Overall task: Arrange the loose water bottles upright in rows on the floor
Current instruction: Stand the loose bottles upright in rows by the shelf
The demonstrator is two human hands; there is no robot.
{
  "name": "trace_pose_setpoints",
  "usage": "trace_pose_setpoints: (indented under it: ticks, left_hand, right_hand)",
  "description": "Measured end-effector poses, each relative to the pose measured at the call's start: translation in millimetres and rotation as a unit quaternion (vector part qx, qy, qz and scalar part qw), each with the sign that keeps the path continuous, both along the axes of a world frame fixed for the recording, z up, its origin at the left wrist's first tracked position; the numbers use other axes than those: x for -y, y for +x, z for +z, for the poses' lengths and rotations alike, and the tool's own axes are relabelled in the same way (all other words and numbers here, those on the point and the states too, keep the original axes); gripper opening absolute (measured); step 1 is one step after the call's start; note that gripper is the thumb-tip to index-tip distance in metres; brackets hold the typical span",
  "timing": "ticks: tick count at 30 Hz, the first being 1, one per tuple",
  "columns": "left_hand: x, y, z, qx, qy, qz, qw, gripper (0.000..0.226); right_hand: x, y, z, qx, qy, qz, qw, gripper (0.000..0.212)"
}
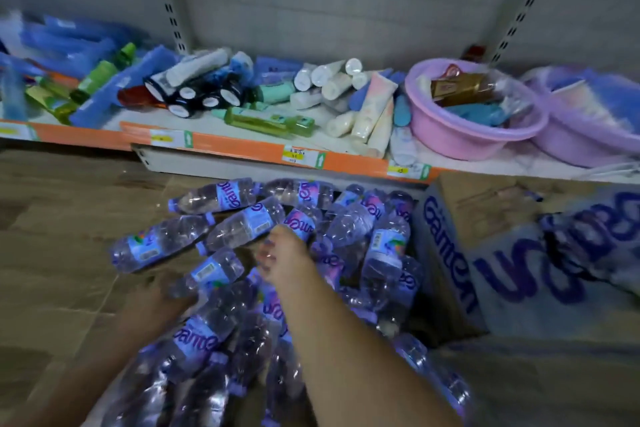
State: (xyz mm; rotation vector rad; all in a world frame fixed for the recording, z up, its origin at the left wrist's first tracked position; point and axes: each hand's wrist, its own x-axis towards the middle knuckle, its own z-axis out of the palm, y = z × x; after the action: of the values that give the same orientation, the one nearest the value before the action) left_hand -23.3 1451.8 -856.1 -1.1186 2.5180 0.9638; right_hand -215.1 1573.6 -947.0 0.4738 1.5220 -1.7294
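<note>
From the head camera, a heap of water bottles (242,253) lies tumbled on their sides on the wood-patterned floor (52,236), just in front of the low shelf (242,146) and pressed against the left side of a cardboard box (446,253) printed with blue lettering. None in the heap stands upright. The right hand (284,260) reaches into the middle of the heap, fingers curled down among the bottles; whether it actually grips one I cannot tell. The left hand (156,302), blurred and in shadow, sits at the heap's left edge with its fingers against a small bottle (211,270); its hold is also unclear. On the shelf behind the heap lie tubes and toiletry bottles (242,97), and to their right a pink basin (474,114) holding packets.
</note>
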Motion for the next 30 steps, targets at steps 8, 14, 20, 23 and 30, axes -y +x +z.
trace_pose_setpoints:
  ticks: [8, 14, 20, 23, 30]
  left_hand:
    - [-90.0, -168.0, 100.0, 0.013, -0.066, -0.290, 0.955, 0.040]
    - [-139.4, -198.8, 63.9, 0.058, -0.037, -0.328, 0.942, 0.023]
    - [-134.6, -208.1, -28.8, 0.043, 0.071, -0.245, 0.966, 0.074]
    - [-138.6, -217.5, -46.4, 0.048, 0.122, -0.186, 0.974, 0.078]
    - [-156.0, -228.1, -71.2, 0.062, 0.152, -0.135, 0.977, 0.086]
  right_hand:
    - [-162.0, -68.1, 206.3, -0.128, 0.036, -0.022, 0.991, 0.011]
    - [-205.1, -83.1, 164.4, -0.029, 0.049, -0.141, 0.988, 0.020]
    - [-187.2, -98.2, 150.1, -0.067, 0.070, -0.156, 0.983, 0.020]
    - [-187.3, -97.2, 149.4, -0.083, 0.142, -0.149, 0.975, 0.021]
    - [-188.4, -87.1, 107.3, -0.097, 0.233, -0.109, 0.961, 0.012]
